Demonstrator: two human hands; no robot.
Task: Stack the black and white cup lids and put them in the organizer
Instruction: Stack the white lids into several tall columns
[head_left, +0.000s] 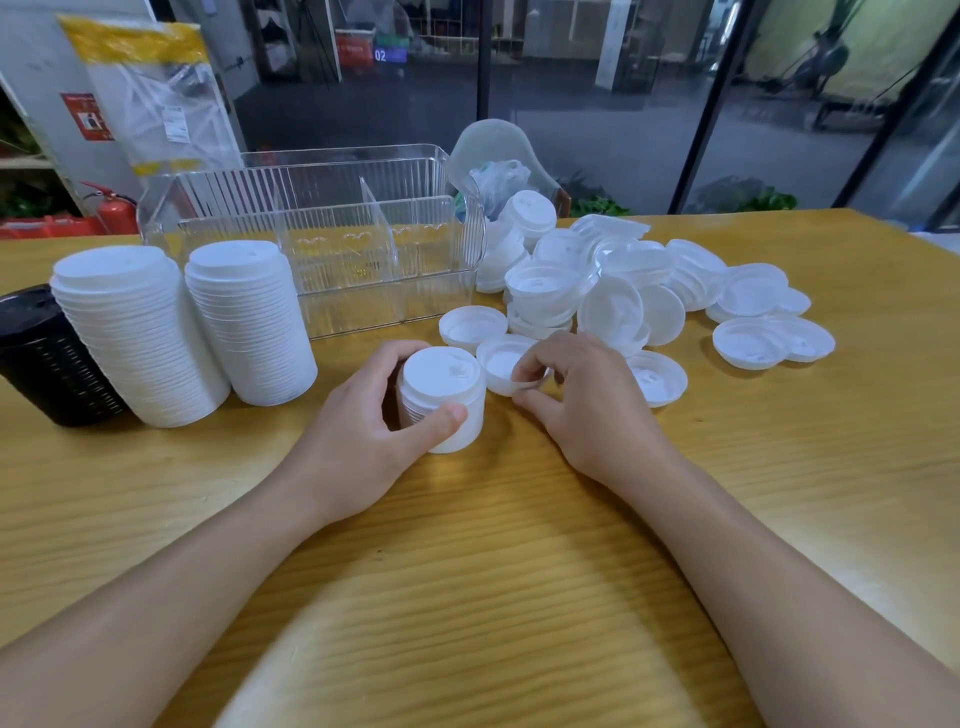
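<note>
On the counter (467, 545) before the clear organizer (332, 249), the left hand (363, 436) grips a short stack of white lids (441, 400) while the right hand (576, 400) pinches an upturned lid (506, 364) just beside it.

1. Wooden table (519, 571), light grain, carries all items.
2. Clear ribbed organizer (332, 260) stands at the rear.
3. Two tall white lid stacks (249, 322) and one black lid stack (47, 358) stand left.
4. Loose white lids (649, 291) lie heaped right.
5. A short white stack (441, 400) stands at centre.
</note>
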